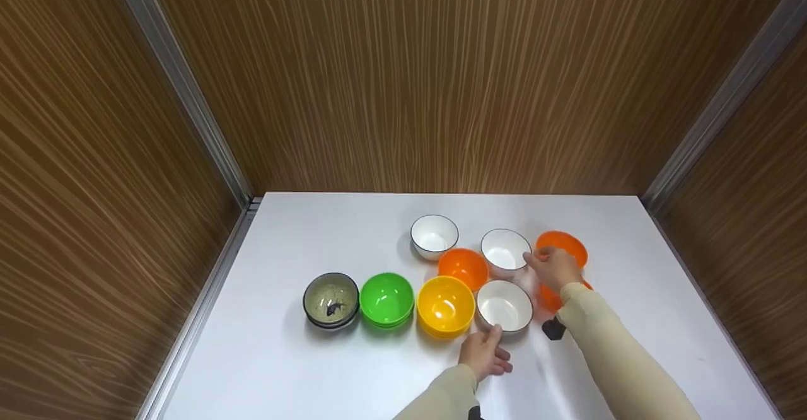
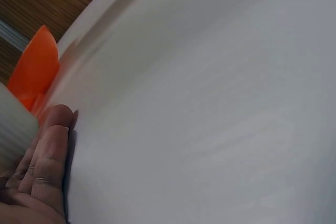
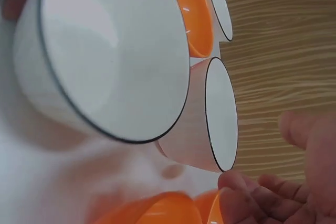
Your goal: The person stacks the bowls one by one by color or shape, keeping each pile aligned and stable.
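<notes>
My left hand (image 1: pixel 484 354) is at the front side of a white bowl (image 1: pixel 504 306) with a dark rim, its thumb by the rim. In the left wrist view, its fingers (image 2: pixel 50 166) lie fairly straight along the table beside a pale bowl side (image 2: pixel 13 129). My right hand (image 1: pixel 556 268) reaches over to a second white bowl (image 1: pixel 505 250) behind the first. In the right wrist view, its fingertips (image 3: pixel 233 182) are close to that bowl's rim, thumb spread apart; contact is unclear. Two orange bowls (image 1: pixel 562 243) are partly hidden under the right hand and forearm.
Left of the hands stand a yellow bowl stack (image 1: pixel 446 306), a green bowl stack (image 1: pixel 387 300) and a grey patterned bowl stack (image 1: pixel 331 300). Behind are an orange bowl (image 1: pixel 463 268) and another white bowl (image 1: pixel 434 237). Wood-grain panels (image 1: pixel 403 92) enclose the white table (image 1: pixel 252 369).
</notes>
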`<state>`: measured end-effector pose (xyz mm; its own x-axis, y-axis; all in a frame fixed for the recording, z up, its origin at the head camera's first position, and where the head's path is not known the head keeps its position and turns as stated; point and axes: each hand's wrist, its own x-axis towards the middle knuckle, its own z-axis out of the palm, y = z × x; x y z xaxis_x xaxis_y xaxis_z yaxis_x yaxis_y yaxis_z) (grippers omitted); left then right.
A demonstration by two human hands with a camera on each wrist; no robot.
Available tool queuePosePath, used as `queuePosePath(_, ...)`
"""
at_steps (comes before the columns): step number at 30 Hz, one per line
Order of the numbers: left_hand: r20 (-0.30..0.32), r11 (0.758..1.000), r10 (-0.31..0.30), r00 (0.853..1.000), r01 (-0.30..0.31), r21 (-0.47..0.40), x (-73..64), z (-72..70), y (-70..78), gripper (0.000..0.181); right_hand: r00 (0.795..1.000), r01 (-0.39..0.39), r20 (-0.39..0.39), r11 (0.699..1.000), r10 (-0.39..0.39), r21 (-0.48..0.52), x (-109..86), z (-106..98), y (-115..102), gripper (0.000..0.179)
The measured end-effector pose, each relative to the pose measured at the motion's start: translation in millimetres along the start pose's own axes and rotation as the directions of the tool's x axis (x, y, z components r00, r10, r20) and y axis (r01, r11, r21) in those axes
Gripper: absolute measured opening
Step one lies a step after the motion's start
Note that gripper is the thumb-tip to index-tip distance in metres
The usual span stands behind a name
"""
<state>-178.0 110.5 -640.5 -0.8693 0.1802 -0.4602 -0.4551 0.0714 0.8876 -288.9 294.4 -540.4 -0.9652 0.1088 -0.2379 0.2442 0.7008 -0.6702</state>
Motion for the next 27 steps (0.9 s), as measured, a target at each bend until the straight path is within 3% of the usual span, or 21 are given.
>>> queuePosePath(4,0.003,1.0,-0.018,1.0,0.018,0.011,-0.5,1.5,-2.1,0.043,0.991,-0.124,0.056,0.992,0.122,0.036,5.7,2.9,-2.7,0.078)
queuePosePath(10,0.005,1.0,-0.017,1.0,0.016,0.019,-2.1,3.9,-4.0,0.043,0.978,-0.2,0.071,0.979,0.196,0.039,11.6,13.7,-5.0,0.061)
queuePosePath(21,0.017,1.0,-0.013,1.0,0.013,0.012,-4.6,3.9,-9.9,0.044,0.975,-0.196,0.133,0.967,0.176,0.165,21.6,30.5,6.4,0.044)
queuePosePath(27,0.009,0.999,-0.033,0.999,0.032,0.019,-6.3,5.4,-10.7,0.044,0.967,-0.231,0.138,0.962,0.212,0.142,19.4,34.2,9.0,0.036)
